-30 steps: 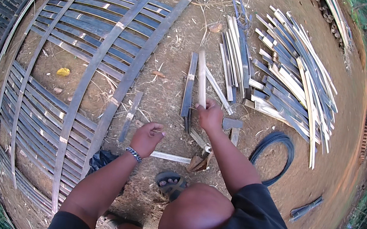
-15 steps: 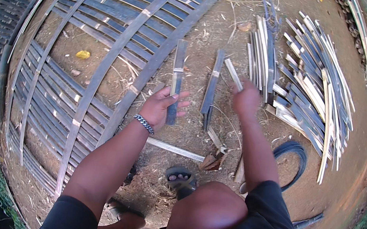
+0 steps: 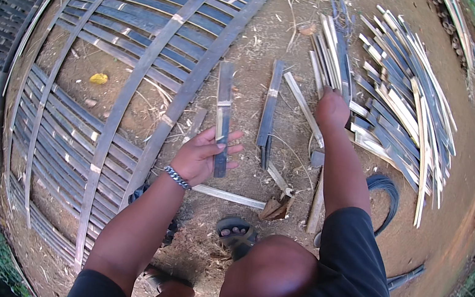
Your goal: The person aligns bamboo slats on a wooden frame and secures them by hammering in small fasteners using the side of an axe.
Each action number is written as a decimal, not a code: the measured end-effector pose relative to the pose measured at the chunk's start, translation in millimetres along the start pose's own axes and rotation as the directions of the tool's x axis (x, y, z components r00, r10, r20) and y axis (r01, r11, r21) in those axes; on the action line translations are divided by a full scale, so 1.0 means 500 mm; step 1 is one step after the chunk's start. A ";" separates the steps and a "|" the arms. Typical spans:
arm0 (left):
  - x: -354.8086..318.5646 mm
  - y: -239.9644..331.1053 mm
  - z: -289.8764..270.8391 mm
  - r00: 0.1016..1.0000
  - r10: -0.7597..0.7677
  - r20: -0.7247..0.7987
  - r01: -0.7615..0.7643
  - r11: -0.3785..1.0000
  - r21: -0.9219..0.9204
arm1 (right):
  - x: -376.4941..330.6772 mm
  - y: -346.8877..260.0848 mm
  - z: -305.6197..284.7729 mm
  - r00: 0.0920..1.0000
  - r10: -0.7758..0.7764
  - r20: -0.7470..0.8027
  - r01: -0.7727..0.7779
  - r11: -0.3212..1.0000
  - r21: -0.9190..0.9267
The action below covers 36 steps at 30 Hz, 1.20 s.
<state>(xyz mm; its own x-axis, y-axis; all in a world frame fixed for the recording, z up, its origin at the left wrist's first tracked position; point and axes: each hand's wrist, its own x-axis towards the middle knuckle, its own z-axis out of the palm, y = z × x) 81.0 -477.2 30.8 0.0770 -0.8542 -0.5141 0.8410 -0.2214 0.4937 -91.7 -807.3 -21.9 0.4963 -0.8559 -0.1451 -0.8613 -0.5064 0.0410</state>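
Observation:
My left hand point(image 3: 202, 156) holds a short dark bamboo slat point(image 3: 222, 109) upright, thumb across its front and the other fingers spread behind it. My right hand point(image 3: 332, 109) is closed at the lower end of a small bundle of pale bamboo strips point(image 3: 330, 48); its fingertips are partly hidden, and I cannot tell how many strips are in its grip. Left of that hand, a tool with a pale handle point(image 3: 304, 108) and a grey block-like head point(image 3: 317, 159), like a hammer, lies on the ground. Another dark bamboo piece point(image 3: 270, 104) stands between my hands.
A large lattice of dark bamboo slats point(image 3: 145, 65) spreads over the left side. At the right lies a heap of split bamboo point(image 3: 401, 112), with a coil of dark cord point(image 3: 388, 200) nearer me. A pale strip point(image 3: 230, 196) lies crosswise before my sandalled foot point(image 3: 235, 232).
My right hand has moved up and right, from the pale-handled tool to the strip bundle, uncovering the tool's head. My left hand still holds the slat, slightly lower in view.

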 end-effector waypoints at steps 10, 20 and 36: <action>-0.017 -0.016 0.000 0.993 -0.070 -0.093 0.078 0.994 0.083 | 0.026 0.050 0.029 1.000 0.017 -0.009 -0.017 1.000 0.003; 0.006 -0.058 -0.023 0.961 -0.108 -0.253 0.108 0.994 -0.015 | -0.263 -0.036 -0.009 0.965 -0.030 0.260 -0.243 0.264 0.933; -0.012 -0.054 0.074 0.995 0.058 -0.082 -0.053 0.997 0.062 | -0.342 -0.189 -0.030 0.986 -0.138 -0.090 0.097 0.046 0.994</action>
<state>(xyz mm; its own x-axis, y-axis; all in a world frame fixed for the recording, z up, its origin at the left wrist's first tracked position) 38.0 -483.5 46.2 0.1694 -0.8245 -0.5400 0.8010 -0.2041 0.5628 -93.6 -614.6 14.0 0.6184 -0.7835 -0.0603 -0.0998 -0.0022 -0.9950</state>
